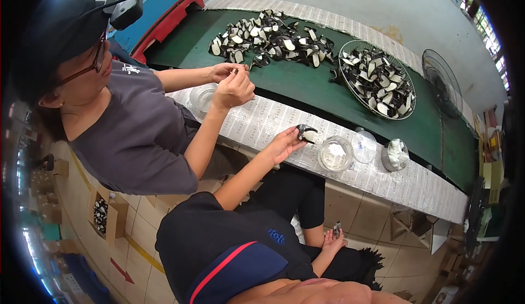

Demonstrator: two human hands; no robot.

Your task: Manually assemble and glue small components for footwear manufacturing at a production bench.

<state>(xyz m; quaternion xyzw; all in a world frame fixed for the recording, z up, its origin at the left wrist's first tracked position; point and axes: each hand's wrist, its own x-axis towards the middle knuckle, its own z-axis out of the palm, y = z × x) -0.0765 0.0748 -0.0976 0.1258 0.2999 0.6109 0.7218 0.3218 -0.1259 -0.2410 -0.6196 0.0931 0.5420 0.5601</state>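
My left hand (pixel 281 146) is closed on a curved black piece with a white inner face (pixel 307 134), held over the table's near edge. A round clear dish (pixel 335 154) with something white in it stands just right of that piece. Low by my lap, my right hand (pixel 331 244) is closed on a small greyish object (pixel 337 228) whose kind is too small to make out. Many similar black-and-white pieces (pixel 268 39) lie heaped on the green tabletop (pixel 295 93), and more fill a round wire basket (pixel 403 112) at the right.
To my left, a co-worker (pixel 136 123) works with both hands together above the table. Beside the dish are a clear lid (pixel 364 146) and a clear container with white material (pixel 395 155). A fan (pixel 440 80) stands behind the basket. A cardboard box (pixel 116 219) sits on the floor.
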